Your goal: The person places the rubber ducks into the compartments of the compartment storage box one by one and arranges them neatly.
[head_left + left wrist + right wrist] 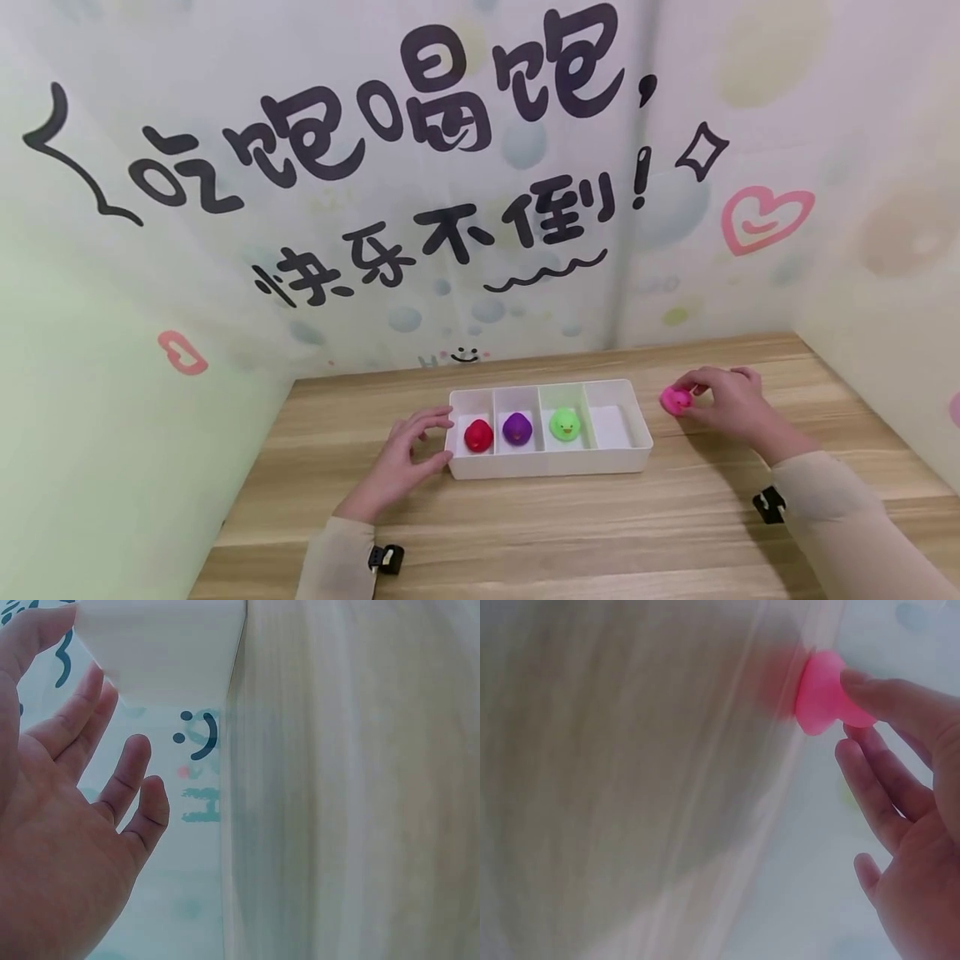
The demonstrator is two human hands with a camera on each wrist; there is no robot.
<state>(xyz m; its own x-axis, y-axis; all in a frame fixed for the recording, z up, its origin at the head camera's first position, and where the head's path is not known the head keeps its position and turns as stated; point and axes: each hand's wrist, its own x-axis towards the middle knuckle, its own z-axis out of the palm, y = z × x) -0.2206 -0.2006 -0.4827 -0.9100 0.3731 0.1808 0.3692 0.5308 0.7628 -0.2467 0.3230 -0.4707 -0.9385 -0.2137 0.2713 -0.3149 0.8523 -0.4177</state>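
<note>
A white tray [551,462] with four-sided compartments in a row stands on the wooden table. From left to right sit a red toy duck [478,436], a purple toy duck [517,429] and a green toy duck [566,425]; the rightmost compartment holds nothing. My left hand [408,454] is at the tray's left end, its thumb and fingers spread and their tips at the wall. To the right of the tray, my right hand [731,406] pinches a pink toy duck [677,402] between thumb and fingers. The right wrist view shows the duck's flared base [817,694] close to the tabletop.
Behind the table [525,533] hangs a pale printed wall covering [480,183] with dark lettering and hearts. Side walls close in the table at left and right. A small black device [387,559] is on the left sleeve, another device [768,505] on the right.
</note>
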